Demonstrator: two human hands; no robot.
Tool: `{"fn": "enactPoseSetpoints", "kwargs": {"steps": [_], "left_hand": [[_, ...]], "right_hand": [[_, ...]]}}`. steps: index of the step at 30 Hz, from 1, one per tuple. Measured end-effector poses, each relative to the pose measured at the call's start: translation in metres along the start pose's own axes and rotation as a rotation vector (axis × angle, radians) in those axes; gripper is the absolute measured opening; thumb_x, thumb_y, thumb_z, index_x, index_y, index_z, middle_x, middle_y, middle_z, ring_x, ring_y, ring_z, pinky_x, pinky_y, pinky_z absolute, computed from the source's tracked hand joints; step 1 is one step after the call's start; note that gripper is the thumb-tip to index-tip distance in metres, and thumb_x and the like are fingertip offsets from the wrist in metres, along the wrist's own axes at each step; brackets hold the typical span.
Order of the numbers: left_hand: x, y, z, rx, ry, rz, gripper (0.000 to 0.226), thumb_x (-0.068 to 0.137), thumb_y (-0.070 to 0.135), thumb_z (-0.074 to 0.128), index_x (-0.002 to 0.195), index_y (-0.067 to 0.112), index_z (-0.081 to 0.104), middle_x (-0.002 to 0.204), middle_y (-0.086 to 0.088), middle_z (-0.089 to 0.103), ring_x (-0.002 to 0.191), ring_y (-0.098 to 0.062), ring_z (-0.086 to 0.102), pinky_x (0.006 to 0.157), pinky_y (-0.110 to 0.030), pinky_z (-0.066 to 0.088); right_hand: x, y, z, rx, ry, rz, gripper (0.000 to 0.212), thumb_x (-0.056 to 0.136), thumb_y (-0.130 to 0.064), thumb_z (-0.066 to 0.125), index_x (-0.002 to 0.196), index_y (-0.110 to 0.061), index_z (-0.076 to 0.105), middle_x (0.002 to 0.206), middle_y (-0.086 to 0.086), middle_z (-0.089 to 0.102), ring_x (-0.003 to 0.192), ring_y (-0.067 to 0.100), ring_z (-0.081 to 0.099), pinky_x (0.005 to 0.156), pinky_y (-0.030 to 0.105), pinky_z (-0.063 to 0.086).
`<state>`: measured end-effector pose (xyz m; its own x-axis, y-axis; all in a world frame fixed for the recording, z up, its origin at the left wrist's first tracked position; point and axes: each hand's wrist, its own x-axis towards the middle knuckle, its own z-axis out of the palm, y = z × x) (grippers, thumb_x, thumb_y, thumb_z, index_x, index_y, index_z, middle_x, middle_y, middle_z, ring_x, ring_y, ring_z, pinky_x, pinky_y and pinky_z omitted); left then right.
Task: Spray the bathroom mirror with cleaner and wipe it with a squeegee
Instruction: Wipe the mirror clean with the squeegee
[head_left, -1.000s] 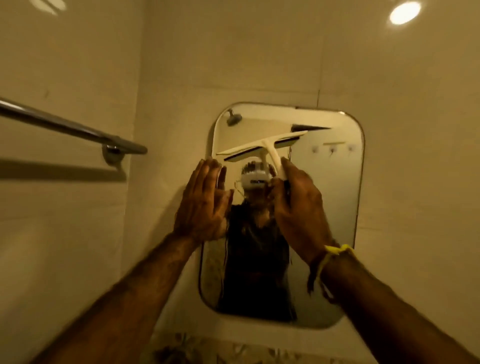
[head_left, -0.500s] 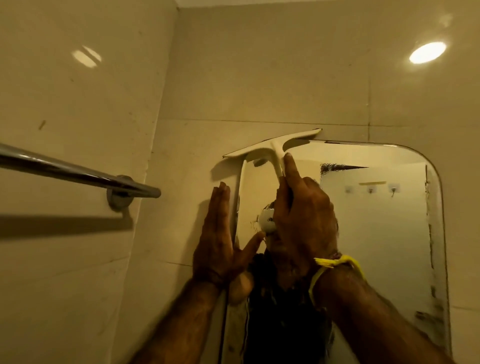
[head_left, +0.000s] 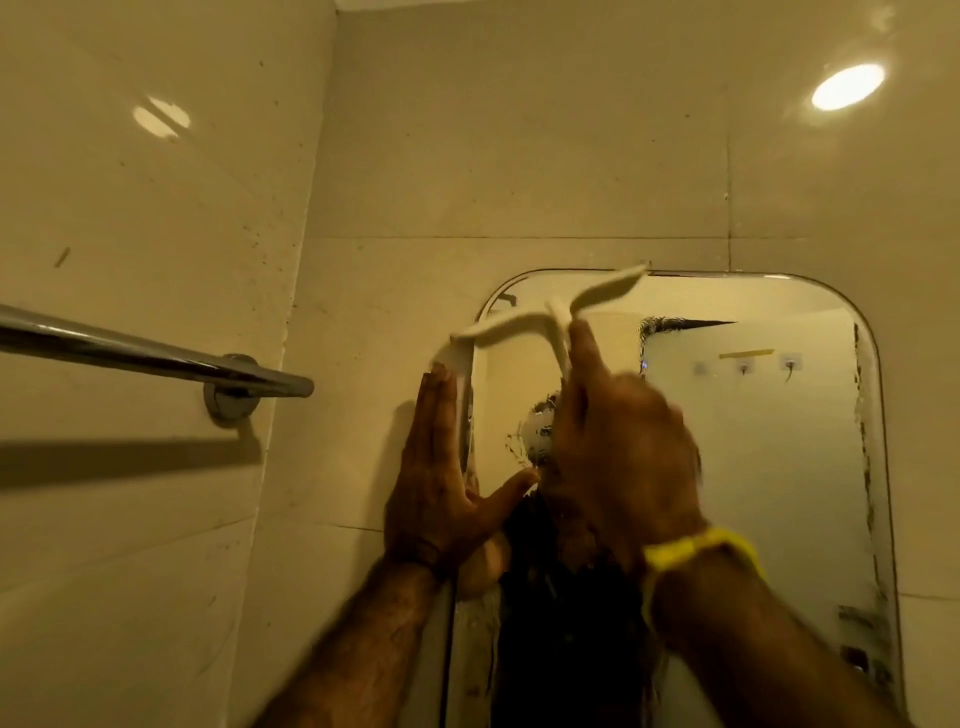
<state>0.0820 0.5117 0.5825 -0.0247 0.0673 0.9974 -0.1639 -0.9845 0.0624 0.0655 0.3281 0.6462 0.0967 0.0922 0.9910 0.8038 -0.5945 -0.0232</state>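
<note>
A rounded bathroom mirror (head_left: 753, 467) hangs on the beige tiled wall, with wet streaks and dark spots along its right edge. My right hand (head_left: 618, 441) grips the handle of a white squeegee (head_left: 550, 317), whose blade lies tilted across the mirror's top left corner, blurred by motion. My left hand (head_left: 441, 467) rests flat with fingers together against the mirror's left edge and the wall, thumb spread onto the glass. A yellow band circles my right wrist. No spray bottle is in view.
A chrome towel bar (head_left: 145, 353) sticks out from the left wall at hand height, close to my left hand. A round ceiling light (head_left: 847, 85) shines at top right. The mirror reflects a person and wall hooks.
The squeegee has stayed at the mirror's top left corner and tilted a little, now blurred. The view shifted slightly, and my left hand keeps pressing the mirror's left edge.
</note>
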Motion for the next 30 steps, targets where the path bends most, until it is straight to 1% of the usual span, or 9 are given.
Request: {"fn": "enactPoseSetpoints", "kwargs": {"steps": [4,9,12,16,18,21,24,27,30], "left_hand": [[0.001,0.002,0.000,0.036,0.002,-0.017,0.119,0.074,0.078,0.061,0.160,0.024,0.000,0.169,0.002,0.003,0.155,-0.015,0.009,0.117,-0.037,0.028],[0.000,-0.001,0.000,0.079,0.002,0.032,0.119,0.077,0.075,0.065,0.159,0.008,0.013,0.168,-0.007,0.009,0.155,-0.021,0.010,0.119,-0.036,0.028],[0.000,-0.002,0.003,0.153,0.002,0.071,0.114,0.079,0.072,0.065,0.158,0.005,0.017,0.167,-0.008,0.012,0.155,-0.022,0.010,0.123,-0.043,0.026],[0.000,-0.003,0.006,0.262,0.002,0.098,0.102,0.084,0.073,0.052,0.158,0.009,0.024,0.166,-0.008,0.018,0.155,-0.022,0.012,0.123,-0.054,0.015],[0.001,-0.005,0.005,0.304,-0.004,0.106,0.098,0.085,0.072,0.049,0.157,0.009,0.026,0.166,-0.008,0.021,0.154,-0.023,0.014,0.124,-0.056,0.010],[0.002,-0.007,0.004,0.319,-0.005,0.117,0.097,0.087,0.069,0.053,0.157,0.008,0.025,0.165,-0.009,0.021,0.154,-0.023,0.014,0.124,-0.056,0.010],[0.002,-0.007,0.005,0.310,0.003,0.119,0.097,0.087,0.066,0.057,0.157,0.006,0.026,0.165,-0.010,0.022,0.154,-0.024,0.015,0.124,-0.054,0.008],[0.002,-0.005,0.005,0.328,-0.011,0.115,0.096,0.088,0.070,0.048,0.157,0.008,0.024,0.166,-0.010,0.020,0.154,-0.023,0.014,0.125,-0.051,0.005],[0.001,-0.004,0.004,0.334,-0.031,0.103,0.096,0.088,0.069,0.050,0.157,0.008,0.025,0.166,-0.009,0.019,0.155,-0.023,0.013,0.125,-0.051,0.005]], "right_hand": [[0.028,0.001,-0.001,0.037,-0.007,0.076,0.056,0.099,-0.028,0.041,0.151,-0.029,0.019,0.072,0.003,0.058,0.059,0.019,0.058,0.055,0.033,0.055],[-0.059,0.009,-0.006,0.055,-0.110,0.045,0.062,0.093,-0.022,0.060,0.148,-0.016,0.033,0.064,0.002,0.054,0.049,0.004,0.037,0.046,0.015,0.034],[-0.054,0.013,-0.006,0.029,-0.094,0.001,0.061,0.094,-0.021,0.058,0.149,-0.018,0.032,0.061,-0.003,0.050,0.044,0.001,0.032,0.042,0.010,0.030],[0.013,0.003,-0.008,-0.004,-0.014,0.064,0.058,0.098,-0.024,0.046,0.149,-0.030,0.022,0.065,-0.001,0.056,0.050,0.014,0.052,0.048,0.026,0.051],[0.016,0.003,-0.010,-0.002,-0.020,0.096,0.058,0.098,-0.024,0.045,0.150,-0.030,0.021,0.068,0.001,0.058,0.053,0.016,0.055,0.050,0.029,0.053],[-0.029,0.003,-0.015,-0.017,-0.073,0.084,0.059,0.097,-0.026,0.048,0.151,-0.025,0.023,0.061,-0.006,0.046,0.044,0.003,0.038,0.039,0.016,0.035],[-0.072,0.004,-0.018,-0.017,-0.121,0.088,0.056,0.096,-0.036,0.038,0.149,-0.019,0.031,0.058,-0.007,0.044,0.042,-0.002,0.025,0.041,0.008,0.023],[-0.042,0.003,-0.019,-0.019,-0.085,0.057,0.056,0.097,-0.036,0.042,0.150,-0.026,0.025,0.058,-0.011,0.045,0.042,-0.001,0.038,0.037,0.014,0.034],[0.017,0.002,-0.019,-0.057,-0.016,0.151,0.054,0.096,-0.022,0.046,0.146,-0.029,0.028,0.069,-0.003,0.060,0.056,0.015,0.057,0.051,0.027,0.048]]}}
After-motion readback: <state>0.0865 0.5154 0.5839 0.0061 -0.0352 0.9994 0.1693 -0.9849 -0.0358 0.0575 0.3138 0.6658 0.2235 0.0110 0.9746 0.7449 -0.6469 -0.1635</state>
